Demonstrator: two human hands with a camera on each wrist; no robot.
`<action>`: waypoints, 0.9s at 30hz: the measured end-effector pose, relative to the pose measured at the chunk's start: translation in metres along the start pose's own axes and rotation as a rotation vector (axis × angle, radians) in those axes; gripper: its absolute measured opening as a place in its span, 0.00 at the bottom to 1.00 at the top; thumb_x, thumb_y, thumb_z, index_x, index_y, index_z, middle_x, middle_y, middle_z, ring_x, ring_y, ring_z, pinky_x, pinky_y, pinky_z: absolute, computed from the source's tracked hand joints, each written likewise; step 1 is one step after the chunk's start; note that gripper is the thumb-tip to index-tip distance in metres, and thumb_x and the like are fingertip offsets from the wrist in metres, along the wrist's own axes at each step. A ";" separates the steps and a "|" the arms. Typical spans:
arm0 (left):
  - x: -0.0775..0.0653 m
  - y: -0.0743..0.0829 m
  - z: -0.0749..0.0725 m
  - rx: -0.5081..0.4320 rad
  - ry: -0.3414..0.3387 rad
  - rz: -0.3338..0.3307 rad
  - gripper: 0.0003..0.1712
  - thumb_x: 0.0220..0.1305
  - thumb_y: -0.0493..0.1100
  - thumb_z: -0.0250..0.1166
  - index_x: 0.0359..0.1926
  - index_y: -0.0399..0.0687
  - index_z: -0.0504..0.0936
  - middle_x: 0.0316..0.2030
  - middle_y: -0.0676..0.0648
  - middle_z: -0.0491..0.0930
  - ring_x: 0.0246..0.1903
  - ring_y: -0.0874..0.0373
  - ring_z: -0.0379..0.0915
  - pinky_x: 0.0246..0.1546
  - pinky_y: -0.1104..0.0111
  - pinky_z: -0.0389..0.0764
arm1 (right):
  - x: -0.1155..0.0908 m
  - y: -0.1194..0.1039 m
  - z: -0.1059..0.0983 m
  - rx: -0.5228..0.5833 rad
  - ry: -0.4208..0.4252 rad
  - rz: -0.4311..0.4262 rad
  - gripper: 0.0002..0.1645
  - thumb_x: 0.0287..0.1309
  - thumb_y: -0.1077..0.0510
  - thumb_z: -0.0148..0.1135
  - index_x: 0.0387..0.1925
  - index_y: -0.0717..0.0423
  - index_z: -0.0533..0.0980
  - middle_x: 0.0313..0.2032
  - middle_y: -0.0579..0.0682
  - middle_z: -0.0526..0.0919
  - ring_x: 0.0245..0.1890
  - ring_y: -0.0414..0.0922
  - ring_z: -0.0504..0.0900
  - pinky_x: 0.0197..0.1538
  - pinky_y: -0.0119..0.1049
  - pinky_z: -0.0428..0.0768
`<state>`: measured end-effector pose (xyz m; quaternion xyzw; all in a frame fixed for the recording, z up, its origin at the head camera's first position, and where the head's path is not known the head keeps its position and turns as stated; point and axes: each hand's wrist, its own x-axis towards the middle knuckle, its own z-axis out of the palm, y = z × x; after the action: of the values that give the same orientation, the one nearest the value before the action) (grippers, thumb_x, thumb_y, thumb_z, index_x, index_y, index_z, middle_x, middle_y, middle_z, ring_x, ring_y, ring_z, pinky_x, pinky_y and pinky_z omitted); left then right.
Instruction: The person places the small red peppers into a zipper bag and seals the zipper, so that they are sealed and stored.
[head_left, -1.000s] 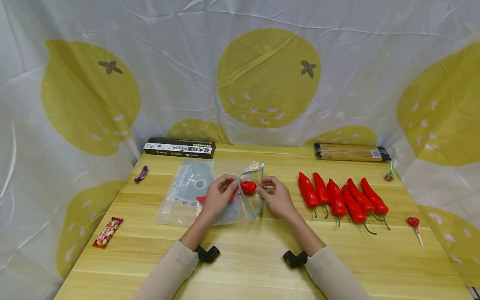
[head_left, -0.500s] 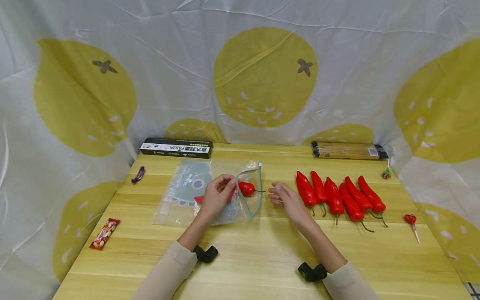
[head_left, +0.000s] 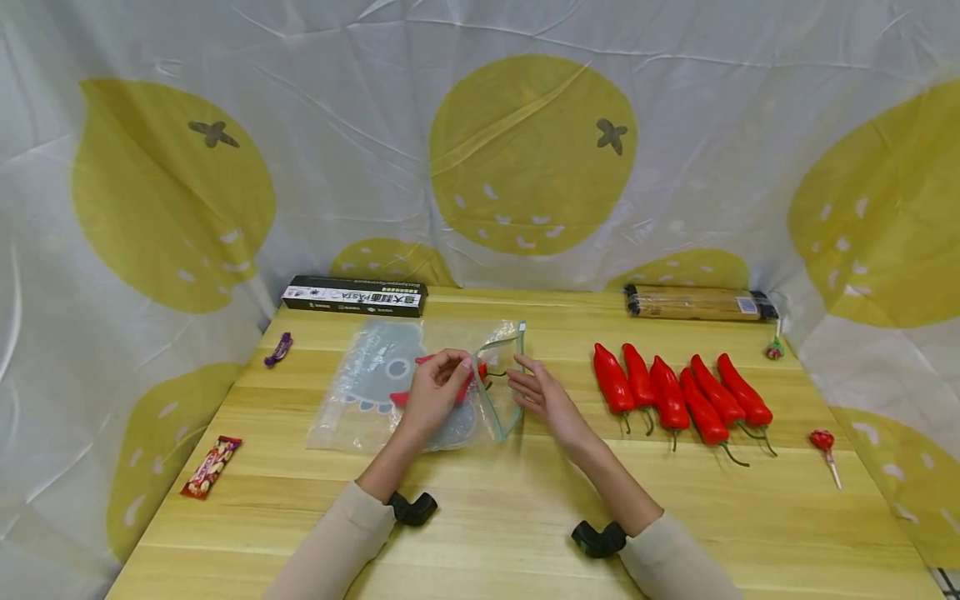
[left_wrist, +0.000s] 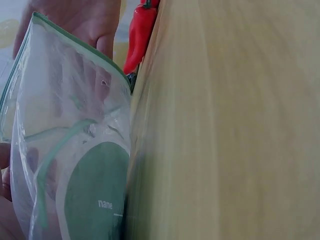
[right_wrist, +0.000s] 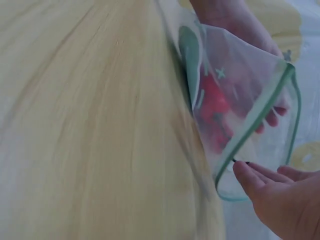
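Observation:
A clear zip bag (head_left: 337, 429) with a grey-blue cartoon print lies flat on the table, its green-edged mouth gaping to the right. My left hand (head_left: 438, 387) pinches the upper side of that mouth between thumb and fingers. Red peppers (right_wrist: 215, 102) show through the plastic in the right wrist view; one green stem (head_left: 495, 375) points out toward the opening. With fingers extended, my right hand (head_left: 553, 400) has its fingertips at the bag's mouth, close to the stem. In the left wrist view, the zip bag (left_wrist: 95, 200) partly covers the right hand's fingers.
Several red peppers (head_left: 670, 392) lie in a row on the right. Behind stand a black pasta box (head_left: 356, 296) and a wrapped brown pack (head_left: 701, 302). Lollipops (head_left: 822, 439) are at the right edge; a purple candy (head_left: 278, 349) and a red snack bar (head_left: 212, 467) are left.
The right hand let go of the pepper at the mouth, drew back right, then returned with straight fingers. That pepper has slid left, deeper into the bag. The left hand keeps its place.

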<state>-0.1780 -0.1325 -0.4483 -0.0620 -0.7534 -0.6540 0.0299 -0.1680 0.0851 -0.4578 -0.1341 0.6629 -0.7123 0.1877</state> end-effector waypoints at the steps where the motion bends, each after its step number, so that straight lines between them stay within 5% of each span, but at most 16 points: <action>1: 0.000 0.000 0.000 -0.007 -0.002 0.009 0.11 0.68 0.42 0.62 0.44 0.38 0.81 0.42 0.40 0.83 0.42 0.63 0.80 0.45 0.76 0.79 | 0.003 0.000 0.002 0.006 -0.014 -0.004 0.40 0.74 0.34 0.25 0.75 0.54 0.50 0.72 0.64 0.58 0.73 0.60 0.57 0.72 0.54 0.58; 8: 0.000 -0.002 0.002 -0.020 -0.003 0.029 0.10 0.67 0.41 0.63 0.43 0.37 0.81 0.42 0.39 0.83 0.42 0.64 0.80 0.46 0.76 0.79 | 0.011 0.004 0.009 -0.020 -0.017 -0.029 0.40 0.75 0.36 0.29 0.73 0.59 0.52 0.71 0.66 0.60 0.71 0.61 0.59 0.71 0.56 0.59; 16: -0.001 -0.003 0.000 -0.013 -0.001 -0.014 0.10 0.66 0.41 0.64 0.43 0.39 0.82 0.38 0.47 0.82 0.41 0.63 0.79 0.45 0.76 0.79 | -0.017 0.004 -0.022 -0.298 0.210 -0.049 0.27 0.69 0.48 0.55 0.63 0.59 0.69 0.60 0.60 0.76 0.59 0.53 0.77 0.62 0.49 0.75; 23: 0.009 -0.025 -0.002 -0.010 0.013 -0.012 0.11 0.66 0.47 0.64 0.43 0.45 0.81 0.39 0.49 0.81 0.41 0.60 0.78 0.41 0.76 0.79 | -0.048 0.001 -0.061 -0.505 0.367 -0.058 0.22 0.65 0.50 0.61 0.58 0.52 0.73 0.56 0.55 0.79 0.53 0.46 0.80 0.55 0.33 0.79; 27: 0.011 -0.031 -0.002 -0.002 0.010 -0.013 0.12 0.65 0.48 0.64 0.43 0.45 0.81 0.39 0.49 0.81 0.40 0.61 0.78 0.40 0.76 0.79 | -0.056 -0.002 -0.076 -0.621 0.469 -0.040 0.24 0.63 0.51 0.63 0.58 0.54 0.73 0.55 0.55 0.80 0.52 0.48 0.80 0.55 0.41 0.80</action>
<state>-0.1926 -0.1379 -0.4769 -0.0539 -0.7530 -0.6551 0.0296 -0.1519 0.1783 -0.4593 -0.0311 0.8692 -0.4924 -0.0325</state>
